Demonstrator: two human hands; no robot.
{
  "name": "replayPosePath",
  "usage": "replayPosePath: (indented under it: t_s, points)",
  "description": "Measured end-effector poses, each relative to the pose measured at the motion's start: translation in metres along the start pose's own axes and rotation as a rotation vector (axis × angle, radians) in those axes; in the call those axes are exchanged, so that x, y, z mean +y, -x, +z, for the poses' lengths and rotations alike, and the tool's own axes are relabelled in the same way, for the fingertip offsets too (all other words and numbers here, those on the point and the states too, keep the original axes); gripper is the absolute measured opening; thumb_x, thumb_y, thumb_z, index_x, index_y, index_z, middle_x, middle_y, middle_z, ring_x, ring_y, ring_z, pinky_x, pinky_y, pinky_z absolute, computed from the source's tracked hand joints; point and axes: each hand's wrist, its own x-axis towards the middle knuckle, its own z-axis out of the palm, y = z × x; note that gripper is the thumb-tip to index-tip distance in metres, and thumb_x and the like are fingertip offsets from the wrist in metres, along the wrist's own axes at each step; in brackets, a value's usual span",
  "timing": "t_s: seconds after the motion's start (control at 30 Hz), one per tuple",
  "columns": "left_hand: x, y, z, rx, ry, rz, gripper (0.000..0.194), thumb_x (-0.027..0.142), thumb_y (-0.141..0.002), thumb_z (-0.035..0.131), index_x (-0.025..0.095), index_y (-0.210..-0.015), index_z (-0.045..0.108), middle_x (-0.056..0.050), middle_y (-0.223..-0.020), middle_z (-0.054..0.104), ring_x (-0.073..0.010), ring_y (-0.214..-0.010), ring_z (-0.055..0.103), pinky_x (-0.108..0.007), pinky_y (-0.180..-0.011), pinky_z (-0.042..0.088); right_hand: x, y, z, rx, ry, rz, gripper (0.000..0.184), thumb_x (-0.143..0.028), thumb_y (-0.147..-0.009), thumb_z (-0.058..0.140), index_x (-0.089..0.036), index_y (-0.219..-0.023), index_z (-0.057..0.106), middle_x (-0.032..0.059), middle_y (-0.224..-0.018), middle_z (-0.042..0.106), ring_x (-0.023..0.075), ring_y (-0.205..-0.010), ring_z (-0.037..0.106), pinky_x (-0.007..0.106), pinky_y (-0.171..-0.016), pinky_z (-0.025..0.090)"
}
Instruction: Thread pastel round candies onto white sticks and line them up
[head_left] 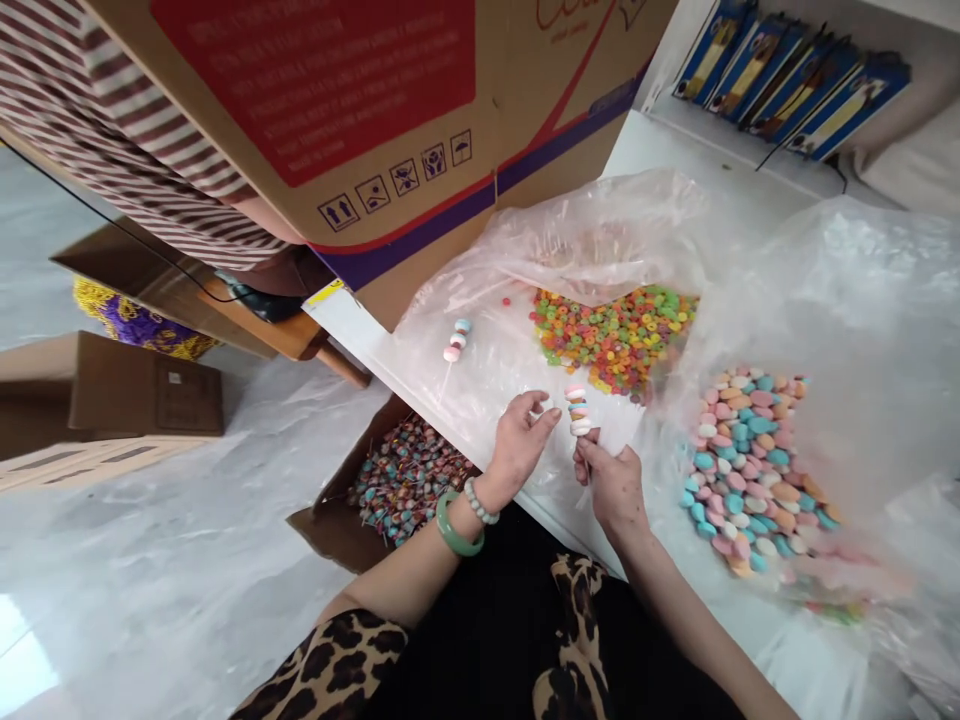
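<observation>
Pink, white, blue and orange showed in the candy stack (577, 412), held upright by the right hand (616, 485), whose thumb and fingers were closed just beneath its lowest piece. Beside it, the left hand (520, 445) hovered with thumb and forefinger curled close, clear of the stack; whether they pinched anything small, I couldn't tell. It looked like a pause partway through handling that stack, and working on it from there would call for a firm hold below and a light touch at its upper end. Just beyond the grip lay the gummy rings (622, 335); to its right spread the pastel candies (750, 470). Off to its left, past the other hand, a second candy stick (457, 342) rested on clear plastic (480, 290). Lower left, an open carton (330, 530) held many more.
</observation>
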Motion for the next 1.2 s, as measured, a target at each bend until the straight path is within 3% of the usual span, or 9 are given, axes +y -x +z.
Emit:
replayPosePath:
  t_s: [0.07,0.13,0.4,0.5,0.7,0.9,1.0,1.07,1.2]
  points:
    - [0.002,0.003,-0.014,0.015,-0.233,0.074,0.028,0.042,-0.079,0.065,0.018,-0.065,0.067,-0.001,-0.069,0.053,-0.0107,-0.063,0.049,-0.026,-0.064,0.04,0.0,-0.008,0.02,-0.03,0.004,-0.015,0.012,-0.025,-0.068,0.066,-0.017,-0.072,0.058,-0.0051,-0.053,0.052,0.0081,-0.04,0.043,0.023,-0.04,0.03]
    - [0.002,0.003,-0.026,-0.023,-0.326,0.084,0.038,0.044,-0.081,0.062,0.017,-0.053,0.062,-0.001,-0.064,0.052,-0.0114,-0.063,0.048,-0.026,-0.065,0.039,0.002,-0.015,0.042,-0.066,0.019,-0.005,0.012,-0.026,-0.067,0.065,-0.016,-0.071,0.059,-0.0065,-0.048,0.048,0.0082,-0.04,0.041,0.023,-0.04,0.031]
    - [0.006,-0.019,-0.054,0.043,0.097,-0.335,0.02,0.036,-0.065,0.064,0.017,-0.067,0.058,0.005,-0.049,0.047,-0.0081,-0.042,0.04,-0.023,-0.046,0.03,0.011,-0.019,0.087,-0.301,0.306,0.027,0.019,-0.031,-0.068,0.062,-0.016,-0.078,0.065,-0.0045,-0.052,0.055,0.0089,-0.038,0.041,0.023,-0.038,0.03]
    - [0.012,-0.033,-0.064,0.066,-0.087,-0.281,0.012,0.03,-0.068,0.058,0.017,-0.067,0.057,0.004,-0.051,0.049,-0.0093,-0.043,0.042,-0.023,-0.047,0.032,0.004,-0.014,0.082,-0.354,0.318,0.06,0.022,-0.031,-0.069,0.06,-0.016,-0.083,0.064,-0.004,-0.054,0.057,0.0086,-0.037,0.041,0.023,-0.038,0.03]
    - [0.023,-0.077,-0.102,0.261,-1.123,-0.119,0.023,0.024,-0.084,0.047,0.017,-0.085,0.069,-0.011,-0.082,0.069,-0.0238,-0.078,0.063,-0.031,-0.066,0.039,-0.008,-0.009,0.045,-0.258,0.266,0.156,0.029,-0.033,-0.067,0.061,-0.015,-0.089,0.062,-0.0055,-0.051,0.052,0.0075,-0.038,0.038,0.022,-0.037,0.027]
    - [0.022,-0.084,-0.122,0.265,-1.452,-0.001,0.036,0.023,-0.092,0.035,0.015,-0.107,0.066,-0.018,-0.097,0.068,-0.0312,-0.087,0.063,-0.039,-0.071,0.043,-0.001,0.003,0.009,-0.302,0.269,0.217,0.021,-0.03,-0.068,0.06,-0.016,-0.083,0.06,-0.0059,-0.051,0.051,0.0068,-0.038,0.037,0.021,-0.037,0.025]
    - [0.021,-0.06,-0.104,0.318,-1.381,0.201,0.034,0.023,-0.09,0.04,0.014,-0.109,0.066,-0.02,-0.11,0.064,-0.0334,-0.102,0.058,-0.044,-0.082,0.042,-0.003,0.012,0.0,-0.352,0.214,0.27,0.021,-0.03,-0.068,0.061,-0.016,-0.083,0.06,-0.0059,-0.052,0.051,0.0058,-0.038,0.035,0.021,-0.037,0.025]
    - [0.02,-0.036,-0.081,0.29,-1.111,0.264,0.03,0.029,-0.089,0.047,0.015,-0.105,0.067,-0.017,-0.108,0.065,-0.0299,-0.099,0.058,-0.041,-0.083,0.043,-0.007,0.017,-0.005,-0.398,0.161,0.294,0.02,-0.031,-0.069,0.062,-0.016,-0.081,0.06,-0.0053,-0.053,0.052,0.0052,-0.038,0.036,0.02,-0.037,0.025]
    - [0.016,0.01,-0.025,-0.262,-0.29,-0.03,0.026,0.042,-0.08,0.06,0.017,-0.072,0.064,-0.002,-0.063,0.058,-0.0142,-0.058,0.051,-0.028,-0.059,0.04,-0.012,0.021,-0.015,-0.548,0.144,0.303,0.019,-0.032,-0.072,0.061,-0.016,-0.081,0.062,-0.0046,-0.053,0.053,0.0055,-0.036,0.039,0.019,-0.035,0.027]
